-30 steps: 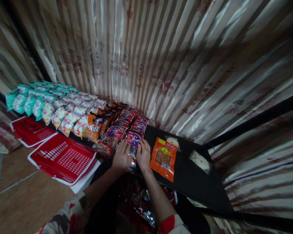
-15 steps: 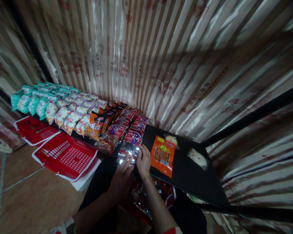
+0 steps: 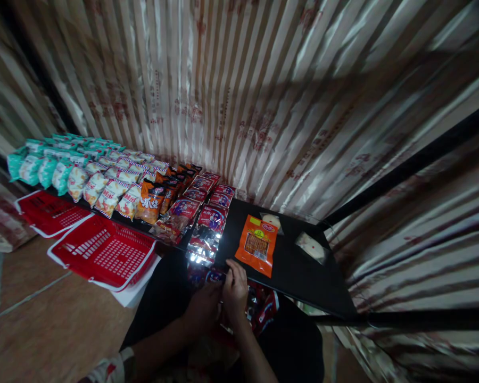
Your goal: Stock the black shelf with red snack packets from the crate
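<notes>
Both my hands are low, below the front edge of a black shelf (image 3: pixel 303 276). My left hand (image 3: pixel 203 307) and my right hand (image 3: pixel 234 290) are closed side by side on shiny red snack packets (image 3: pixel 259 308) heaped in a dark bag under the shelf. Just above them a foil-backed red packet (image 3: pixel 204 239) lies at the shelf's front edge, at the near end of a row of red packets. An orange packet (image 3: pixel 257 244) lies flat on the shelf to the right of my hands.
Rows of snack bags, green (image 3: pixel 35 165), white-and-red (image 3: pixel 107 186) and orange (image 3: pixel 149 199), fill the shelf to the left. Two clear packs (image 3: pixel 311 247) lie right of the orange packet. Two red baskets (image 3: pixel 104 252) sit on the wooden floor. Striped curtains hang behind.
Both hands have drawn back from the red packet on the shelf and dropped to the heap of packets below its front edge. The packet stays on the shelf.
</notes>
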`<state>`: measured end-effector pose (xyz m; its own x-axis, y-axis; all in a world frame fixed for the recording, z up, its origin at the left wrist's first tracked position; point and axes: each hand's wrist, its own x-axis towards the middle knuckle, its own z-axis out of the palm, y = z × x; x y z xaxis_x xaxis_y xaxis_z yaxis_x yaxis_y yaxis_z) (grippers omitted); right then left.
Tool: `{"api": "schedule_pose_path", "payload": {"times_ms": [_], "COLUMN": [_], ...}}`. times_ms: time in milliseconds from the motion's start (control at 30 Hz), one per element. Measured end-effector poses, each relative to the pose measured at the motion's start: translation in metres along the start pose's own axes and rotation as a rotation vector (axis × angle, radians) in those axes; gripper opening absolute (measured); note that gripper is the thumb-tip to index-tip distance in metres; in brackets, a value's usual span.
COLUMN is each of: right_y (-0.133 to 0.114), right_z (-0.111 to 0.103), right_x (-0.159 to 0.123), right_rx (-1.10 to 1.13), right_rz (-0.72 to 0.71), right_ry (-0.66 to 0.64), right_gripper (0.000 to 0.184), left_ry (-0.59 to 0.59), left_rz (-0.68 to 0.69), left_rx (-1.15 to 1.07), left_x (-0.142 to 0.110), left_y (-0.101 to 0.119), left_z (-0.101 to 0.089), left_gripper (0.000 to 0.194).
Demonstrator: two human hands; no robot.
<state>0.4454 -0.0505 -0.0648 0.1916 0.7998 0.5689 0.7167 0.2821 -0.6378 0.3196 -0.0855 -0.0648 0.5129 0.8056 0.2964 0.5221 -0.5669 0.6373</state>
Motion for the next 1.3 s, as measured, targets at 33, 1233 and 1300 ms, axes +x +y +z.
{"api": "schedule_pose_path", "payload": {"times_ms": [33, 1233, 1300], "right_y": [0.003, 0.083, 0.079], "right_z": [-0.004, -0.012, -0.013], "right_x": [-0.009, -0.022, -0.023], "right_rx": [-0.008, -0.349, -0.35], "right_rz": [0.003, 0.205, 0.194], "right_ry": [-0.026, -0.316, -0.305], "right_gripper": [0.03, 0.035, 0.037], "left_ry": [-0.043, 0.102, 0.122], "left_rz": [-0.031, -0.335, -0.428], "left_rx": [0.028, 0.043, -0.131], "left_x": [-0.001, 0.007, 0.01], "left_y": [-0.002, -0.007, -0.007], "left_z": [0.006, 0.055, 0.056], "left_gripper": [0.043, 0.03, 0.026]}}
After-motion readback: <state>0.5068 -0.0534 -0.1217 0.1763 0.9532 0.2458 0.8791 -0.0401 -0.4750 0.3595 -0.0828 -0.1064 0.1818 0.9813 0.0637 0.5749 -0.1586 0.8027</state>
